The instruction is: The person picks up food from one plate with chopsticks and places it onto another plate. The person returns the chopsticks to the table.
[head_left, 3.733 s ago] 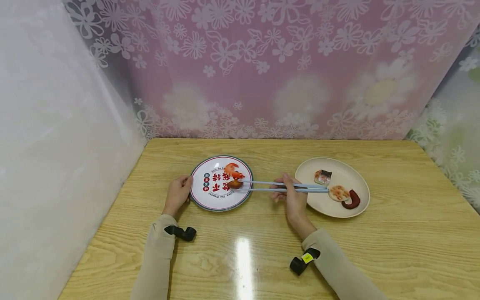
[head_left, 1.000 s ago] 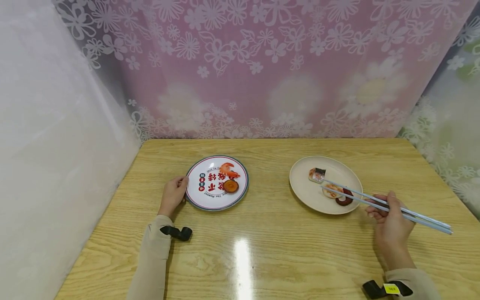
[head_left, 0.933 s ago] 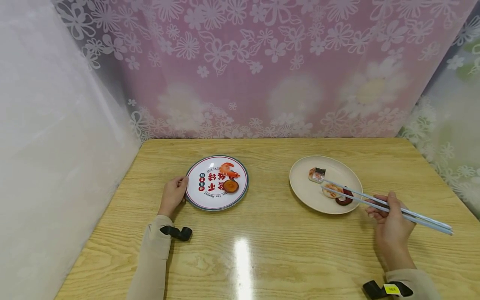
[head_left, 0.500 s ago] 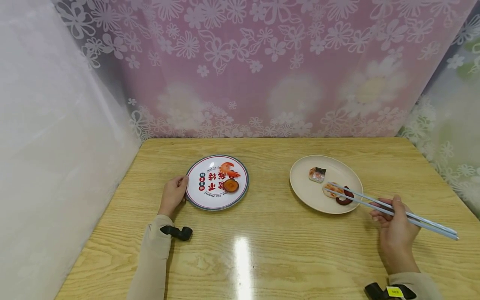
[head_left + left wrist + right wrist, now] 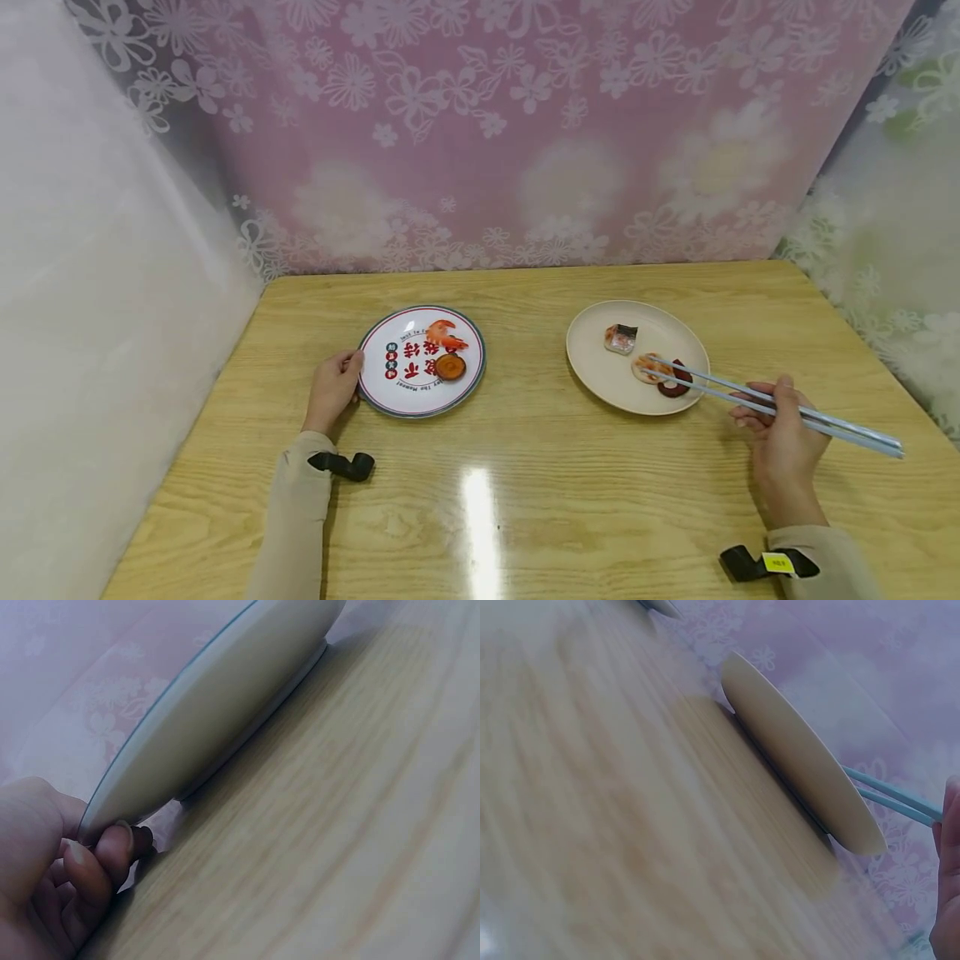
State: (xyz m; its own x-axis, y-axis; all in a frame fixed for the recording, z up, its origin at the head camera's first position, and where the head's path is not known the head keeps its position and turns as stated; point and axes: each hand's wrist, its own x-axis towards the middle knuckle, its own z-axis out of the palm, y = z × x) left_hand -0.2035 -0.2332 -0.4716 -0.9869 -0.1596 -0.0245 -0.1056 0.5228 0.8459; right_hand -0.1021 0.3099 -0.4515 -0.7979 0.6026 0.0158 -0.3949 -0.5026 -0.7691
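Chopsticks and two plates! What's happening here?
A person is working with both hands. The right hand holds a pair of chopsticks, their tips at a round, pale piece on the beige plate. I can't tell if they grip it. A dark red, curled piece and a dark-banded piece lie there too. The left hand holds the edge of the white plate, where a shrimp and a round brown piece lie.
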